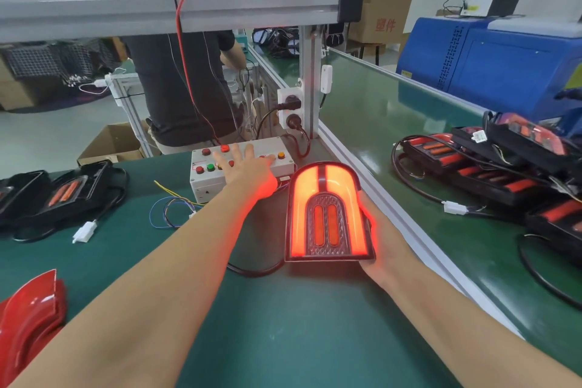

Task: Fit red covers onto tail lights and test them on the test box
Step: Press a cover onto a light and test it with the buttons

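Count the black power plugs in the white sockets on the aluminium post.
2: upper black power plug, and lower black power plug directly beneath it; none seems hidden.

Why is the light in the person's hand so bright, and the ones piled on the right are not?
The held tail light glows bright red-orange; the piled tail lights are dark, unlit. The held one is propped up by the right hand while the left hand rests on the test box; the piled ones lie heaped, untouched. Both kinds have black housings, red parts and black cables.
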A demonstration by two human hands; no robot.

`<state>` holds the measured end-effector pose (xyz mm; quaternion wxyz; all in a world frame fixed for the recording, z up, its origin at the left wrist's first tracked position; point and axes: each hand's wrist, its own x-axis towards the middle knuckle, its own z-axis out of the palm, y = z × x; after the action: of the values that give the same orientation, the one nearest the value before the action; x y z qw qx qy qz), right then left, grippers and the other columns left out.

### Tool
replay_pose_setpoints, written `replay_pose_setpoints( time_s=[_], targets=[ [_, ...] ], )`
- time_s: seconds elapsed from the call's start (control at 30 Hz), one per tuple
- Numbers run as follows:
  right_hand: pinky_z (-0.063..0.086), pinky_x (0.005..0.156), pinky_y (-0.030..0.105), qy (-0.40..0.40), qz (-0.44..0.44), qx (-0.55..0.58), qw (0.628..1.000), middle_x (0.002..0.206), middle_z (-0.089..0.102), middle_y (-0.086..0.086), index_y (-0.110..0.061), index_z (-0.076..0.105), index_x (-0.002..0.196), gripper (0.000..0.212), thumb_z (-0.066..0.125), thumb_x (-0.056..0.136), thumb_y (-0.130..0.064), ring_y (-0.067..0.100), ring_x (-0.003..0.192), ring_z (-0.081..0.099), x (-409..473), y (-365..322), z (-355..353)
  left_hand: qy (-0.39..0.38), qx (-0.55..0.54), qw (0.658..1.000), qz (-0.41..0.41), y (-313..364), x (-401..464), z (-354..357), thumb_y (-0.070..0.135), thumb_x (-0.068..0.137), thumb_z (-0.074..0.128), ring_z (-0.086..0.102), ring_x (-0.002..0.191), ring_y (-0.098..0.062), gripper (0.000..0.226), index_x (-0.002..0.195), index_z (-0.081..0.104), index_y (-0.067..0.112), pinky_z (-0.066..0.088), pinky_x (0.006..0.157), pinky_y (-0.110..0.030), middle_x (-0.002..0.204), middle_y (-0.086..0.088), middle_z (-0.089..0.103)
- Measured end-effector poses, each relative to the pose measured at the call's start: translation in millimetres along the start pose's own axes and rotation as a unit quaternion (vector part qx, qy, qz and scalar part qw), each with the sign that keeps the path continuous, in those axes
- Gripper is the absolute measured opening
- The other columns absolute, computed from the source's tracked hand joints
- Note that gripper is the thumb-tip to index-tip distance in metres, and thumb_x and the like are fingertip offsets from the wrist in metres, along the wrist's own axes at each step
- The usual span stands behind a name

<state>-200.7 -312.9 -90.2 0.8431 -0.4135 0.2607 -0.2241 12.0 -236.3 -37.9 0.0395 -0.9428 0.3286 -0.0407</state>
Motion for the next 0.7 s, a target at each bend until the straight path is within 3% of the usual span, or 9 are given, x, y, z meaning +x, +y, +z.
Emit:
replay_pose_setpoints(
  time_s=[0.17, 0.4, 0.5, 0.63, 0.7],
  targets=[
    [0.051, 0.092, 0.051, -0.008, -0.006, 0.006, 1.0, 0.111, 0.073, 0.01, -0.019, 0.074, 0.106, 0.048, 0.062, 0.074, -0.053, 0.028, 0.099, 0.071, -3, 1, -3, 0.005, -0.007, 1.0, 0.001, -2, 3, -4, 0.022, 0.083, 0.042, -0.005, 0.144, -0.036, 0.063, 0.141, 0.032, 0.048, -0.009, 0.105, -0.069, 0.158, -0.008, 0.008],
    [0.053, 0.089, 0.047, -0.009, -0.006, 0.004, 1.0, 0.113, 0.072, 0.01, -0.017, 0.069, 0.117, 0.054, 0.06, 0.078, -0.053, 0.028, 0.101, 0.07, -2, 0, -3, 0.013, -0.015, 1.0, 0.018, -1, 4, 0, 0.023, 0.082, 0.043, -0.005, 0.144, -0.034, 0.063, 0.142, 0.034, 0.043, -0.011, 0.105, -0.068, 0.158, -0.006, 0.009],
    [0.053, 0.089, 0.048, -0.01, -0.015, 0.003, 1.0, 0.113, 0.072, 0.01, -0.02, 0.072, 0.112, 0.047, 0.06, 0.08, -0.052, 0.028, 0.101, 0.07, -3, 0, -3, 0.012, -0.025, 0.999, 0.016, -3, 2, 1, 0.022, 0.081, 0.045, -0.005, 0.145, -0.034, 0.065, 0.142, 0.033, 0.043, -0.011, 0.105, -0.067, 0.158, -0.005, 0.008],
    [0.059, 0.077, 0.039, 0.002, 0.005, -0.017, 1.0, 0.112, 0.072, 0.007, -0.02, 0.074, 0.109, 0.043, 0.054, 0.089, -0.053, 0.024, 0.101, 0.07, -6, -2, -2, 0.012, -0.056, 0.998, 0.016, -2, -2, -4, 0.022, 0.08, 0.047, -0.005, 0.145, -0.033, 0.069, 0.144, 0.029, 0.039, -0.01, 0.106, -0.066, 0.158, -0.005, 0.007],
    [0.06, 0.072, 0.038, 0.007, 0.008, -0.027, 1.0, 0.113, 0.072, 0.008, -0.019, 0.073, 0.112, 0.044, 0.054, 0.089, -0.052, 0.025, 0.102, 0.07, -5, -4, -3, 0.051, -0.092, 0.994, 0.018, -4, -6, -12, 0.019, 0.079, 0.05, 0.0, 0.145, -0.03, 0.072, 0.145, 0.028, 0.036, -0.005, 0.109, -0.064, 0.157, -0.004, 0.012]
  ],
)
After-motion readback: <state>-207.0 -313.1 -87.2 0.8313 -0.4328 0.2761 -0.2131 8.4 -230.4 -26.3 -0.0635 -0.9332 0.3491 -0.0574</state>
